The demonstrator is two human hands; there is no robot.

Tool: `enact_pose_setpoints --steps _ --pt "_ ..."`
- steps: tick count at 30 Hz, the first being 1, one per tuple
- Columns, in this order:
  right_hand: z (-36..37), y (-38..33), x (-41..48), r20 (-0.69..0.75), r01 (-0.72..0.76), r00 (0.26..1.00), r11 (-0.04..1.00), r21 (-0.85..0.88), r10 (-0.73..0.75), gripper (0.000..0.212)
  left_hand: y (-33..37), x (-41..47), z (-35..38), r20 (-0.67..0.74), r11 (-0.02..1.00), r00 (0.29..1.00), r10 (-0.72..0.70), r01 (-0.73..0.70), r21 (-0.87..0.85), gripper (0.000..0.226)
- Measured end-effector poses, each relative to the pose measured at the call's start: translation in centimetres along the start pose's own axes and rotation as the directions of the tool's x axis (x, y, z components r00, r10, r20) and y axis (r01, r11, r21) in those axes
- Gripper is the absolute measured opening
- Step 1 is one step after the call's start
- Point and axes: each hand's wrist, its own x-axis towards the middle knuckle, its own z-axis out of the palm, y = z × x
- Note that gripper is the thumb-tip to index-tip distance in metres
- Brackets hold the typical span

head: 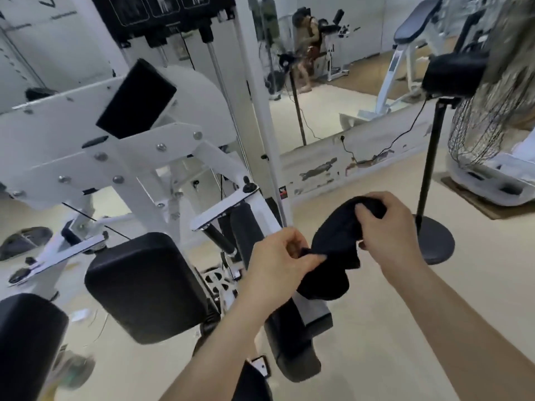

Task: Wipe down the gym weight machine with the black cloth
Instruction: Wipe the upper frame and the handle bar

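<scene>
Bunching up between both hands, the black cloth (333,250) is pinched by the left hand (278,261) and gripped by the right hand (388,230) just right of the weight machine (115,157), seemingly readied as a wiping pad.

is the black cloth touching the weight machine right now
No, the black cloth is held in the air between the left hand and the right hand, clear of the weight machine.
</scene>
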Motion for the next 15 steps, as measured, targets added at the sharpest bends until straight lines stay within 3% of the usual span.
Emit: enact_pose_setpoints --steps 2,4,8,10,12,15 --pt "0.4 0.0 2.8 0.032 -0.201 0.979 0.944 0.261 0.200 0.011 0.2 0.8 0.2 0.062 0.997 0.996 -0.061 0.058 0.045 0.026" --pt "1.1 -0.1 5.3 0.137 -0.383 0.923 0.830 0.407 0.359 0.013 0.4 1.3 0.6 0.119 0.996 0.990 -0.075 0.069 0.053 0.026" --pt "2.0 0.6 10.1 0.389 -0.560 0.827 0.656 0.506 0.406 0.018 1.6 1.6 2.6 0.105 0.995 0.992 -0.074 0.067 0.070 0.031" --pt "2.2 0.9 12.5 0.537 -0.591 0.771 0.699 0.403 0.342 0.020 1.9 1.7 4.7 0.091 0.981 0.984 -0.155 0.164 -0.104 0.032" --pt "2.5 2.1 14.9 0.626 -0.530 0.729 0.807 0.260 0.277 0.032 2.4 2.1 7.7 0.094 0.947 0.970 -0.226 0.241 -0.211 0.030" --pt "3.4 5.0 19.0 0.748 -0.336 0.647 0.936 0.104 0.149 0.053 2.3 4.2 13.4 -0.006 0.959 0.964 -0.266 0.264 -0.100 0.034"
